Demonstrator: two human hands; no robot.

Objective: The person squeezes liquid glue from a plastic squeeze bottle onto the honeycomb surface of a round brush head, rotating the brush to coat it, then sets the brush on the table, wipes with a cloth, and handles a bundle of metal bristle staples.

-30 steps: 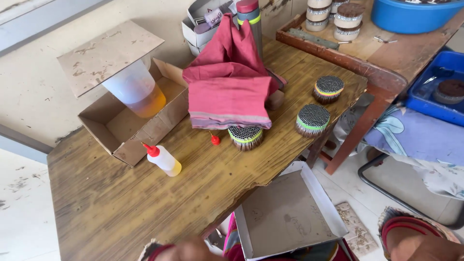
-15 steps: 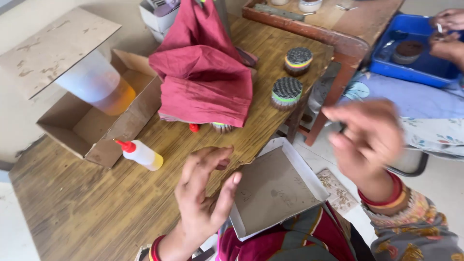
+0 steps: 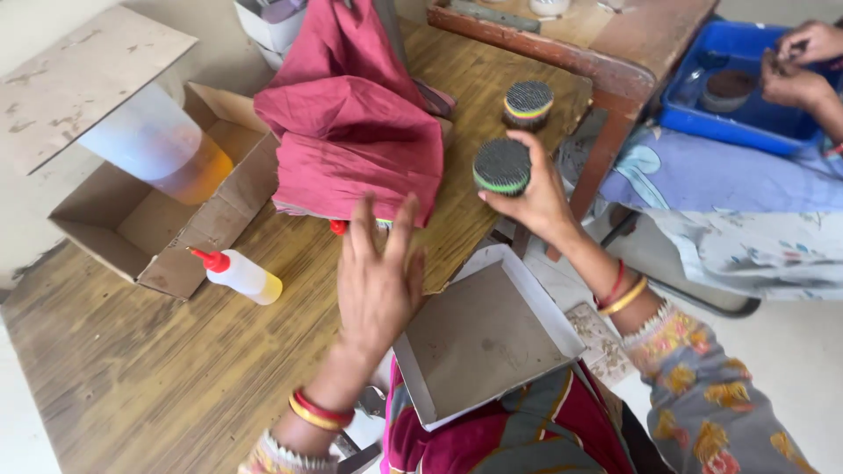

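Right hand (image 3: 537,195) clasps a round bundle (image 3: 501,166) at the table edge (image 3: 457,263); left hand (image 3: 378,285), fingers spread and empty, hovers with red cloth (image 3: 351,140) crowding at twelve o'clock and tray (image 3: 479,338) at four.

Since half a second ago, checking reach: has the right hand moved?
Yes. The right hand has gone from above the grey tray forward to the wooden table, gripping the nearer round bundle.

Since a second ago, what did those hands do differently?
The right hand came up from the lower edge, reached to the table and took hold of the round green-banded bundle. The left hand rose over the table, fingers spread, empty. The red cloth, squeeze bottle and cardboard box stayed put.
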